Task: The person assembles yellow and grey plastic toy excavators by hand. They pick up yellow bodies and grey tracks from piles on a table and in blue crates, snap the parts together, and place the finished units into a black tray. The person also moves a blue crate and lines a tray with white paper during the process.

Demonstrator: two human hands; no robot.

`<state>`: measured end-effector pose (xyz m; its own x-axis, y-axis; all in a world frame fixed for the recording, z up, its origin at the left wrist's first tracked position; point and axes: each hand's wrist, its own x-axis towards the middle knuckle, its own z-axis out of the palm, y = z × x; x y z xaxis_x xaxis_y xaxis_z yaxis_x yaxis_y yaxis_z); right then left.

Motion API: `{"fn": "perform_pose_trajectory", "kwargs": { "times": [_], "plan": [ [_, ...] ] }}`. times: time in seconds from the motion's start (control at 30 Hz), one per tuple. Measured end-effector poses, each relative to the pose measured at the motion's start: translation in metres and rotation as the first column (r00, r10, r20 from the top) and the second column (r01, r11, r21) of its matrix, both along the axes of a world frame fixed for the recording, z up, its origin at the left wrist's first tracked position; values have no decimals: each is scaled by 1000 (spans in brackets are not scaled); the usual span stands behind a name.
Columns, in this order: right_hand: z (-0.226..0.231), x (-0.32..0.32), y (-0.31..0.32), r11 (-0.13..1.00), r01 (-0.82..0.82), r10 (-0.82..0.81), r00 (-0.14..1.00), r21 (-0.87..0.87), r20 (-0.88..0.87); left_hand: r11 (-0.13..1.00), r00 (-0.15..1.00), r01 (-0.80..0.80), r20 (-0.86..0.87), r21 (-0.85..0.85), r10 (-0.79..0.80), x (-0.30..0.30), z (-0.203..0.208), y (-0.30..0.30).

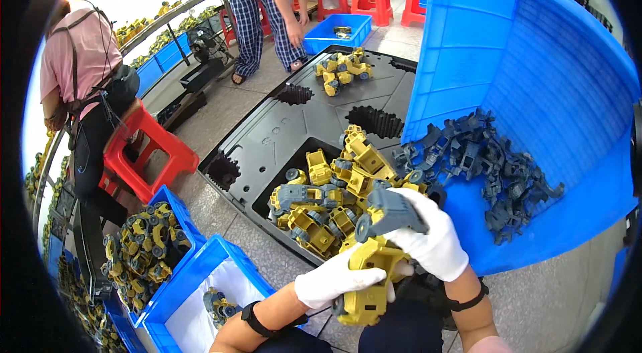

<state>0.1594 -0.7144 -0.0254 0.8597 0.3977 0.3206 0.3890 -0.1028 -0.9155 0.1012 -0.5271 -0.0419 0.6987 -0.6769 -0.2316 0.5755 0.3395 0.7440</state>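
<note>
In front of my lap my left hand (338,279), in a white glove, grips a yellow toy truck (364,305) with grey wheels. My right hand (435,239), gloved the same way, has its fingers wrapped round a dark grey plastic toy part (393,211). That part sits at the upper end of the yellow truck; whether the two are joined I cannot tell. Just beyond my hands lies a heap of yellow and grey toy trucks (314,229) on a black plastic pallet (287,129).
Right of my hands, a large tilted blue bin (461,65) holds loose dark grey parts (478,166). At lower left stand a blue crate lined with white (231,246) and another full of toy trucks (144,246). A red stool (150,152), a seated person (83,59) and a standing person (251,5) are beyond.
</note>
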Motion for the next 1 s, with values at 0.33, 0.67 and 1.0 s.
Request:
{"fn": "perform_pose_trajectory", "kwargs": {
  "times": [0.33,0.67,1.0],
  "plan": [
    [-2,-35,-10,991,136,-136,990,19,36,862,808,-463,498,208,314,2,-24,15],
    [6,-46,0,977,159,-121,962,-143,243,825,777,-418,620,379,109,8,-36,24],
    [10,-55,2,935,299,-226,917,-191,329,773,689,-521,713,362,130,9,-53,21]
  ]
}}
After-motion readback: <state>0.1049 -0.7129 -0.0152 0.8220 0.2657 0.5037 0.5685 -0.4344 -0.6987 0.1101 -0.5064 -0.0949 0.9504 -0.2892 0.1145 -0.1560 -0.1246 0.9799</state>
